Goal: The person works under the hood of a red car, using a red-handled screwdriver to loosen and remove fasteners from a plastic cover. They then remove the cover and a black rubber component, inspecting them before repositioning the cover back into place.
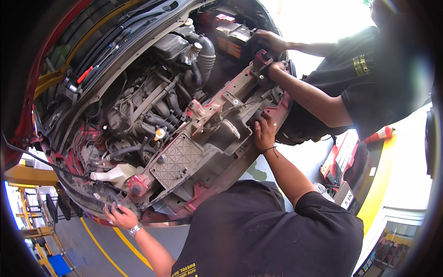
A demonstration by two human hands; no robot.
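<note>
A car's front end fills the middle of the view, with the hood up and the engine exposed. Across its front runs a dusty radiator support panel with a ribbed plate and red ends. My right hand has its fingers curled over the front edge of this panel, right of centre; their tips are partly lost in shadow. At the left front corner my left hand rests against the dark trim, fingers apart. Close to it are a white plastic reservoir and a red bracket.
At the right a co-worker leans in, one hand at the battery, the other by a dark mount. A red-handled tool lies under the windscreen. Red car parts, a carton and a red cylinder are right.
</note>
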